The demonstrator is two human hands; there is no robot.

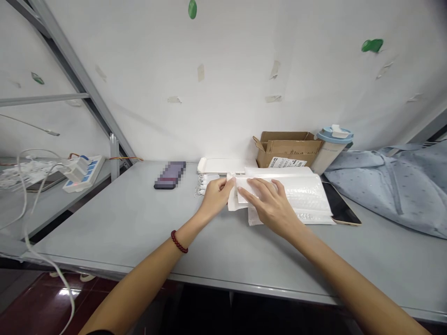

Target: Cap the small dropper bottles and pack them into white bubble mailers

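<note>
A small white packet (243, 197), perhaps a thin box or sleeve, lies at the middle of the table, partly covered by my fingers. My left hand (218, 195) pinches its left edge between thumb and fingers. Across its top lies my right hand (270, 200), fingers stretched out and touching it. Under and beside it spread white bubble-wrap bags (307, 190). Just beyond my left hand are several white coiled cables (202, 184), and behind them a flat white box (225, 165).
A cardboard box (291, 148) and a blue-lidded cup (330, 149) stand by the wall. A tablet (344, 204) lies near a blue cloth bag (394, 186). Left on the grey table (118, 223) is a phone (170, 175); a power strip (84, 174) sits on the neighbouring table.
</note>
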